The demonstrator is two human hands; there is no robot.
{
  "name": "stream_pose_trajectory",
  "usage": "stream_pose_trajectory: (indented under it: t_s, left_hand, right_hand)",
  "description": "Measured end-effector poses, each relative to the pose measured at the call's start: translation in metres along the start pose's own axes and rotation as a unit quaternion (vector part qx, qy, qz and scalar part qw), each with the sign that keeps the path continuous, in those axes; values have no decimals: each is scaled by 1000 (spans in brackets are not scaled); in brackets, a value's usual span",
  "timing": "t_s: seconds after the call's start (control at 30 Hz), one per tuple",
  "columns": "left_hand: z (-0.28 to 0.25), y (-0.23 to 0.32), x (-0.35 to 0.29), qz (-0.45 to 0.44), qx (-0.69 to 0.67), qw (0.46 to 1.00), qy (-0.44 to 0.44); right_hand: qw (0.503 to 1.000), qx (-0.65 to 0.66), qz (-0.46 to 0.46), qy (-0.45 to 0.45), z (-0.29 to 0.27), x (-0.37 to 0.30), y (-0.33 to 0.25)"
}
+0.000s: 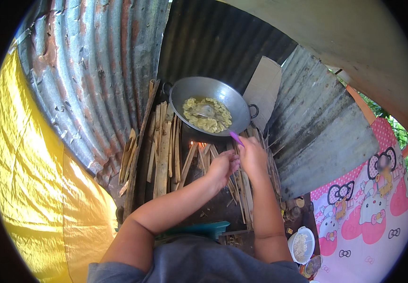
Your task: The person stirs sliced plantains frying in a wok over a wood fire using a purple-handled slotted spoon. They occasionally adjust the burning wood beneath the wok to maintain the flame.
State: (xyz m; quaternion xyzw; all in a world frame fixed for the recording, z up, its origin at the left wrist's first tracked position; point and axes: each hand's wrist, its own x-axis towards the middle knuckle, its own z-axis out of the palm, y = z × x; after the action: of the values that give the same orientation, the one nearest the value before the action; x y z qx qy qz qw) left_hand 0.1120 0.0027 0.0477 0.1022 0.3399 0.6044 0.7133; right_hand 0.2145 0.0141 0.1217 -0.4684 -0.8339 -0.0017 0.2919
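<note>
A wide metal wok (239, 106) with two dark loop handles sits over a wood fire. Many thin, round, pale-yellow slices (217, 123) lie in oil at its bottom. My right hand (253, 155) is closed around the purple handle of a skimmer (235, 137). The skimmer's metal head rests among the slices, while the middle of its shaft is hard to make out. Close beside the right wrist, in front of the wok, my left hand (224, 167) hovers with fingers loosely curled and nothing visible in them.
Small flames (198, 144) burn under the wok. Split firewood (164, 155) lies on both sides. Corrugated metal sheets (95, 61) and a cardboard piece (263, 89) stand around. At lower right is a white container (302, 244) with pale contents, near jars; a teal object (208, 229) lies by my body.
</note>
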Motion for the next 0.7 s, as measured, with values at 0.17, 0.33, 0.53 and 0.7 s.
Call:
stream_pose_trajectory:
  t_s: [0.17,0.33,0.53,0.7]
  left_hand:
    - [-5,4,-1,7,-1,999,43]
    - [2,0,-5,-17,0,1000,3]
    - [-1,9,-6,2,-11,1000,13]
    - [4,6,-8,-19,-15,1000,-14]
  right_hand:
    - [995,-59,59,-44,-13,-13,5]
    - [999,-31,18,-13,-2,4,4]
    - [994,-81,71,-25,-11,-8,15]
    - [996,-55,67,5,8,18,40]
